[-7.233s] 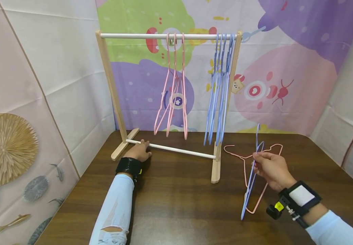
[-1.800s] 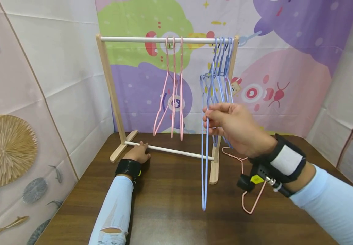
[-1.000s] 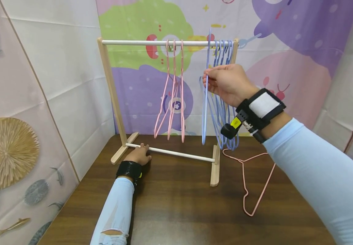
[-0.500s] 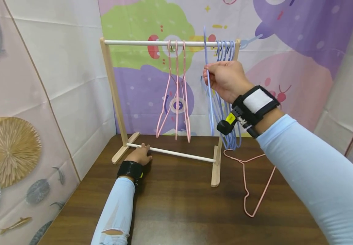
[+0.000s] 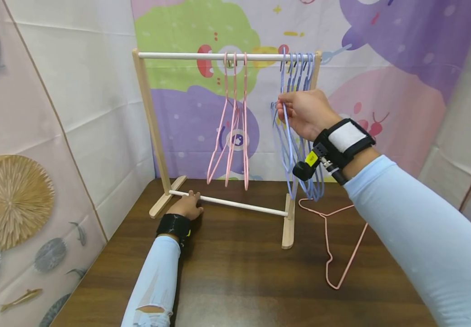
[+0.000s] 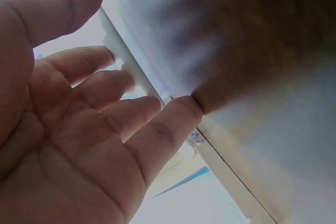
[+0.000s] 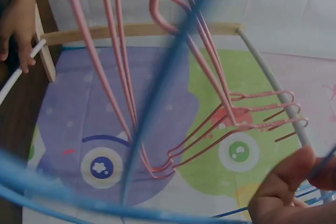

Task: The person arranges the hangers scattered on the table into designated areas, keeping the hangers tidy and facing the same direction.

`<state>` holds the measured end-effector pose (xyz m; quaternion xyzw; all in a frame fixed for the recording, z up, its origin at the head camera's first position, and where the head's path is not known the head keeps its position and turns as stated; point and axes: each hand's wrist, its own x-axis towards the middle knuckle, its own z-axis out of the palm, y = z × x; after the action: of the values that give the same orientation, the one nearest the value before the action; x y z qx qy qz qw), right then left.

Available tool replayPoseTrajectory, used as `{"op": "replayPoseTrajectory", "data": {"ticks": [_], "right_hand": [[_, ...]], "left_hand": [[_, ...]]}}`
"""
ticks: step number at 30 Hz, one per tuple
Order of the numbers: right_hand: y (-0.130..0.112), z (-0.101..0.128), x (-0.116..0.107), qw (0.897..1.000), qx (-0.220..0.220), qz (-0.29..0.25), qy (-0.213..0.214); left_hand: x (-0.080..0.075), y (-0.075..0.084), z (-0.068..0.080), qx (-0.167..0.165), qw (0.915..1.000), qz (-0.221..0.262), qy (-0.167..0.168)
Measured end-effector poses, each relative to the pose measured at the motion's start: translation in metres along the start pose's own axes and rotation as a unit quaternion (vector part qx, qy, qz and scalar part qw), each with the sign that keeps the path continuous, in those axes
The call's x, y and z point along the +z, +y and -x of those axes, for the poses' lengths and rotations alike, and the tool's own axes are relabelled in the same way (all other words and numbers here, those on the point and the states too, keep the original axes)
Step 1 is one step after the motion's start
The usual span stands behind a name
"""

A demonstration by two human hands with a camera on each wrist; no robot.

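Note:
My right hand (image 5: 306, 113) pinches a blue clothes hanger (image 5: 287, 131) just below its hook. That hook is at the white top rail (image 5: 170, 56), left of the other blue hangers (image 5: 302, 75); whether it rests on the rail I cannot tell. In the right wrist view the held hanger (image 7: 157, 93) is a blurred blue bar near the lens. Three pink hangers (image 5: 245, 131) hang near the rail's middle. My left hand (image 5: 185, 206) rests on the rack's lower bar (image 5: 239, 205) with fingers laid over it; the left wrist view shows these fingers (image 6: 163, 135) loosely extended.
A pink hanger (image 5: 351, 259) lies on the brown table (image 5: 235, 268), right of the rack's right foot (image 5: 287, 231). The rack's left foot (image 5: 162, 204) is beside my left hand. A cartoon-patterned cloth (image 5: 194, 136) hangs behind.
My right hand has lifted the blue hanger from the table up to the top rail. Over the last half second it moved slightly right and down. My left hand stayed on the lower bar.

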<state>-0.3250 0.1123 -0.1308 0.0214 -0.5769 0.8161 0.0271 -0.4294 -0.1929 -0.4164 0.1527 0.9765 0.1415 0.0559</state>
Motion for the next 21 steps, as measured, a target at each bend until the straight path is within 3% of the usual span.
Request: {"op": "replayPoseTrajectory", "data": {"ticks": [5,12,16,21], "right_hand": [[0.003,0.001,-0.007,0.999,0.023,0.02,-0.016],[0.011,0.016,-0.017,0.992,-0.013,0.124,-0.023],[0.017,0.031,-0.022,0.973,-0.08,0.214,-0.007],[0.021,0.049,-0.028,0.936,-0.152,0.316,0.018]], "left_hand": [[0.001,0.001,-0.001,-0.003,1.0,-0.005,-0.004],[0.002,-0.003,-0.005,0.006,1.0,-0.007,0.0],[0.002,-0.003,-0.006,0.005,1.0,-0.007,-0.001],[-0.001,0.003,-0.001,-0.008,1.0,-0.003,-0.005]]}}
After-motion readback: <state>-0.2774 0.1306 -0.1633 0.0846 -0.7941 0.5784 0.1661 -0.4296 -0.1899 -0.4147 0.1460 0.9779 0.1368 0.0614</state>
